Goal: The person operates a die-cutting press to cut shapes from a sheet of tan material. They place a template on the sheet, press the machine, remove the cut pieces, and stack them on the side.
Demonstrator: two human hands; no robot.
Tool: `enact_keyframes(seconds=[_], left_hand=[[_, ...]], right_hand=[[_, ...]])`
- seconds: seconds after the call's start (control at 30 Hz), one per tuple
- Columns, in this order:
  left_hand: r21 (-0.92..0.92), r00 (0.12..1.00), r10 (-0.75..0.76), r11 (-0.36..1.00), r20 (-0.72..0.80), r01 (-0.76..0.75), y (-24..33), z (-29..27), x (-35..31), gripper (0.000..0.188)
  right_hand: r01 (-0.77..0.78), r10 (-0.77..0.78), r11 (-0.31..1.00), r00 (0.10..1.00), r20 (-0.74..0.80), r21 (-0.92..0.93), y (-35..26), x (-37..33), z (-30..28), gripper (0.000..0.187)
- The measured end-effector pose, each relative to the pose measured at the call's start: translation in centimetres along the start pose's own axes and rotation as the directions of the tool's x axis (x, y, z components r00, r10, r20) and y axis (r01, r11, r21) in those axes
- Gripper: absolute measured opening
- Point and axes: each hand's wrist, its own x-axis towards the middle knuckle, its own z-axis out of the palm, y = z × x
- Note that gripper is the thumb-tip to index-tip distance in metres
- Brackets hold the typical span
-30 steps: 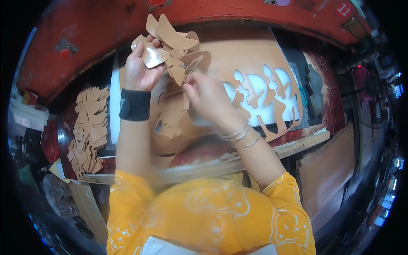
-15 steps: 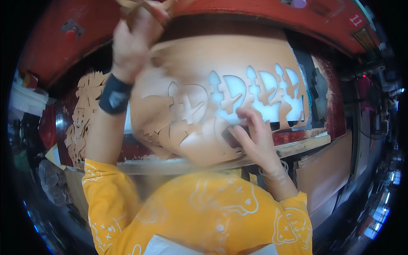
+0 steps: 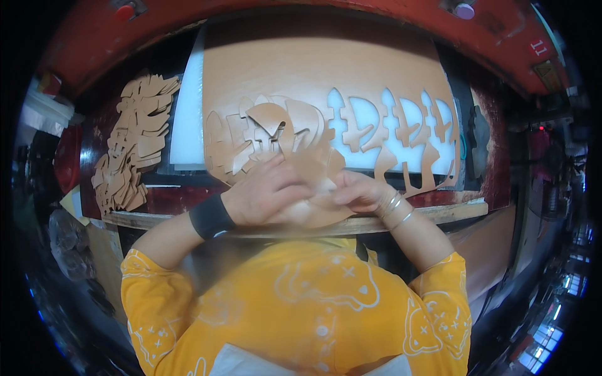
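Observation:
A large tan leather-like sheet [image 3: 313,56] lies on a white board [image 3: 187,116], with curved shapes cut out along its near part. Loose cut pieces [image 3: 268,116] of the same material are heaped on its near left side. My left hand [image 3: 266,193] lies over the near pieces, fingers stretched out, slightly blurred. Opposite it, my right hand [image 3: 360,191] pinches the edge of a tan cut piece [image 3: 313,210] between thumb and fingers. This piece lies between both hands near the table's front edge; its outline is partly hidden and smeared.
At the left stands a layered pile of tan cut parts [image 3: 141,135]. A red machine beam [image 3: 301,5] with a red button [image 3: 126,12] and a pale purple button [image 3: 464,11] spans the far side. A wooden strip [image 3: 433,216] edges the table's front.
My left hand has come down from the far left by the red beam, where it held tan pieces, to the near pieces. My right hand has closed on a piece's edge.

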Motion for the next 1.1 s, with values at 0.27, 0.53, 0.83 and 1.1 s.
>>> enact_keyframes(seconds=[0.27, 0.53, 0.83, 1.1], left_hand=[[-0.047, 0.992, -0.118, 0.992, 0.040, 0.120, -0.4, -0.7, 1.1, 0.041], [-0.884, 0.792, -0.570, 0.459, -0.219, 0.086, -6.0, -9.3, 5.0, 0.035], [-0.962, 0.653, -0.742, -0.044, -0.150, -0.271, -10.8, -10.5, 1.8, 0.032], [-0.953, 0.716, -0.681, -0.086, -0.156, -0.290, -8.3, -8.2, 2.5, 0.031]], right_hand=[[0.146, -0.261, 0.885, 0.942, -0.213, -0.443, 0.9, -0.1, 1.5, 0.038], [-0.318, -0.422, 0.468, 0.740, -0.525, -0.825, 1.6, -1.4, 4.4, 0.034], [-0.261, -0.905, 0.036, 0.400, -0.142, -0.965, -4.5, -4.3, 8.3, 0.029], [-0.077, -0.874, 0.231, 0.421, -0.242, -0.970, -10.0, 9.5, 7.3, 0.031]])
